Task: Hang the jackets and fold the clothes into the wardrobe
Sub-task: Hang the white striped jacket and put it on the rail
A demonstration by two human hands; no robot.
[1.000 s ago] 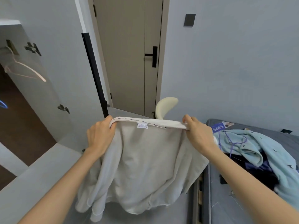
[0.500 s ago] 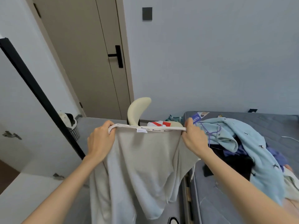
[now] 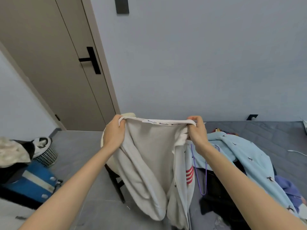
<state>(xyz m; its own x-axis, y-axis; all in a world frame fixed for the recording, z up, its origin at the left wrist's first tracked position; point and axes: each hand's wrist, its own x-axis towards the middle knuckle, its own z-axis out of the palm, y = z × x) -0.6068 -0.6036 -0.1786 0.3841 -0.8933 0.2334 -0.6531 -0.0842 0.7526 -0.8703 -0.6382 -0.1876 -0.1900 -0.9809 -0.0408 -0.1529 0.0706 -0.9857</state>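
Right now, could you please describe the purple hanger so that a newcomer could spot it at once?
Look at the grey bed along the right wall, heaped with clothes. At the heap's near left edge, just right of the white garment held up by both hands, lies the purple hanger. It is the only thin wire loop there, crossing the light blue garment and black clothing.
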